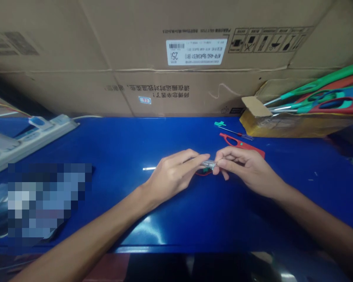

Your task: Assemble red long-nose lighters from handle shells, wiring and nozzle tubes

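Between my two hands, above the blue table (176, 231), is a small clear, silvery piece (208, 163). My left hand (176, 168) is closed around its left part, with the back of the hand hiding much of it. The fingertips of my right hand (244, 164) pinch its right end. A thin silvery strip (149, 169) shows just left of my left hand; I cannot tell whether it joins the held piece. Below the fingers, a green part (206, 170) and a thin red line are partly hidden. A red plastic casing (232, 141) lies just behind my right hand.
Behind the casing lie a thin metal rod (231, 131) and a small green part (220, 123). An open carton (259, 121) at right holds several coloured plastic tools (326, 98). A power strip (32, 137) lies at left, near a blurred-out object (53, 199). A large cardboard box (135, 47) stands behind.
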{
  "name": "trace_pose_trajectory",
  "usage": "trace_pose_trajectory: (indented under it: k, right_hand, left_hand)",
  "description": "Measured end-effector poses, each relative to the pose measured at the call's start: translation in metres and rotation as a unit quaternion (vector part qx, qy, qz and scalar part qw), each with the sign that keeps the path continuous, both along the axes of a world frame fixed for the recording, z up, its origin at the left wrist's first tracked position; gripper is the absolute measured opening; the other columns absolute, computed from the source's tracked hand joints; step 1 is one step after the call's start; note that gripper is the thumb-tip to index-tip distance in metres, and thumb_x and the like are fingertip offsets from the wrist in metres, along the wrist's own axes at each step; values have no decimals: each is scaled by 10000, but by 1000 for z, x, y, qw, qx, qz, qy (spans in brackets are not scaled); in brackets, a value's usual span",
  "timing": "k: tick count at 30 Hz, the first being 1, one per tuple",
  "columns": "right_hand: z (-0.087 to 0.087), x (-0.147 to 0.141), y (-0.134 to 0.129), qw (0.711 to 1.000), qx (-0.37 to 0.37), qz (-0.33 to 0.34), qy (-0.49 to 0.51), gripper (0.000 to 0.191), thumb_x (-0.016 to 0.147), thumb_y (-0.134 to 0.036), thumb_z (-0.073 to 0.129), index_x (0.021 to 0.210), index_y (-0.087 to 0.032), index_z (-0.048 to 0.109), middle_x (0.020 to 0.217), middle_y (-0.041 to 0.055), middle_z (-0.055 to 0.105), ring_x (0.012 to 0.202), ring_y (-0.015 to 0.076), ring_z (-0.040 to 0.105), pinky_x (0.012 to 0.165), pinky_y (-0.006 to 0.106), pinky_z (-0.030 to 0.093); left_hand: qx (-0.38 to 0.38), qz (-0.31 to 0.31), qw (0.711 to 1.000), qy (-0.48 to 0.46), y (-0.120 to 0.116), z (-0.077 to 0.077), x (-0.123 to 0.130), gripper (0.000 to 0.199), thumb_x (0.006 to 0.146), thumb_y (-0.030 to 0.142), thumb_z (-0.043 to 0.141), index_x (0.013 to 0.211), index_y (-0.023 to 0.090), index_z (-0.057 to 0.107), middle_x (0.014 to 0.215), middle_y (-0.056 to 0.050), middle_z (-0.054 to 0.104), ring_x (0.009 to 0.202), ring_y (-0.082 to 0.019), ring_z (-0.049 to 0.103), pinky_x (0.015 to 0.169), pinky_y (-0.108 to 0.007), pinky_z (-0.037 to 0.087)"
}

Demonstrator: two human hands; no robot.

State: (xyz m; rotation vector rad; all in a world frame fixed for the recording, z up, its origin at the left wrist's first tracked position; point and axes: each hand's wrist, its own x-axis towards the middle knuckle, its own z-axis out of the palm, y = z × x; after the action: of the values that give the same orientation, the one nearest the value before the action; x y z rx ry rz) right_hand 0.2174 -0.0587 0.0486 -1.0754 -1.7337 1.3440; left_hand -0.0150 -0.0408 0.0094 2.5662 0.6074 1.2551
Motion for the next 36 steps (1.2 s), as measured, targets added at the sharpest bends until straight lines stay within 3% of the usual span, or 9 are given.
trace_pose_trajectory:
  k: [11,18,31,36]
  right_hand:
    - [2,5,3,1000,17,9,-22,199,963,-358,640,860,-190,669,790,7,713,616,100,585,619,251,484]
    - [1,4,4,998,31,3,-49,243,952,-401,643,850,-186,688,799,40,728,638,131,605,639,284,503]
    - [5,3,3,1000,13,-17,-21,203,930,-383,678,867,-189,688,796,37,739,622,129,626,610,277,525]
    - [2,4,3,1000,-1,-2,2,206,924,-398,682,912,-193,660,811,41,742,628,128,639,594,275,531]
  left_hand:
    - [-43,-5,998,-46,-4,1,8,285,980,101,589,1260,111,643,1014,-94,699,855,-122,655,733,-255,554]
    - [-69,4,997,-44,-5,-5,10,270,1002,143,569,1261,167,640,1008,-64,694,829,-114,640,719,-255,550]
    - [-14,-3,999,-34,1,-2,9,300,994,119,578,1292,143,608,1008,-81,698,863,-128,638,734,-267,549]
    - [-5,19,1000,-12,6,-4,4,312,998,162,587,1306,198,623,1097,-90,674,954,-156,617,785,-308,542]
